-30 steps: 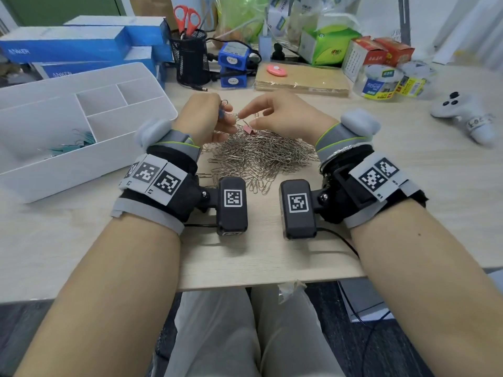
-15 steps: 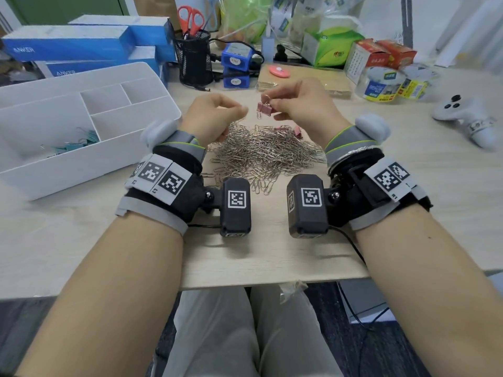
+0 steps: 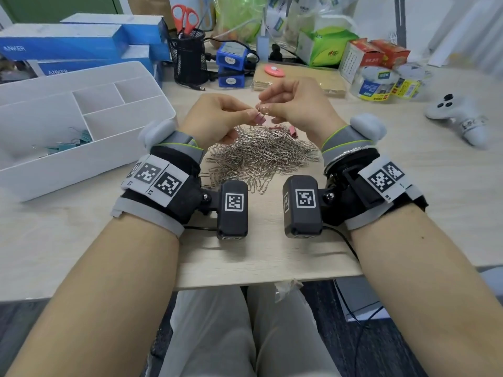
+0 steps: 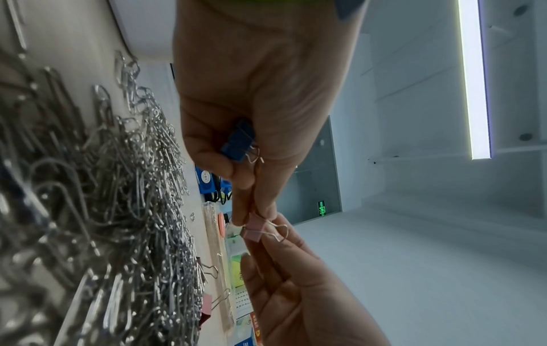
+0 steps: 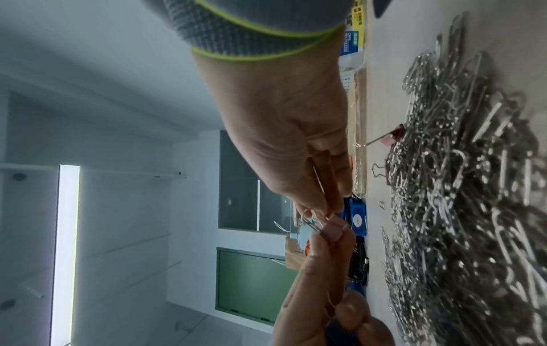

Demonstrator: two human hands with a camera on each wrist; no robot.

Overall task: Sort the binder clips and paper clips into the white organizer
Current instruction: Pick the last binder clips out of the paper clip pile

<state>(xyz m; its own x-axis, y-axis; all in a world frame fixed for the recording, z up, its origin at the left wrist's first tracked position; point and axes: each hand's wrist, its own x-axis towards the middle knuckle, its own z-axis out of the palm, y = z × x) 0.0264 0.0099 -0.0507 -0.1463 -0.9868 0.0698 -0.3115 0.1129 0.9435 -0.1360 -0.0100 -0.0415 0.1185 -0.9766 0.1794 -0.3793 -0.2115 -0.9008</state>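
The left hand (image 3: 217, 115) has come across to pinch the small pink metal binder clip (image 3: 260, 119), which the right hand (image 3: 296, 107) also pinches, mid-frame above the silver paper-clip heap (image 3: 261, 156); a blue clip, apparently palmed left, could drop.

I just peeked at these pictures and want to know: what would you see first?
First, the big shiny heap of silver wire paper clips in the middle of the pale wooden desk. Just above it, the left hand and right hand together pinch a small pink binder clip. The left palm also holds a blue binder clip.
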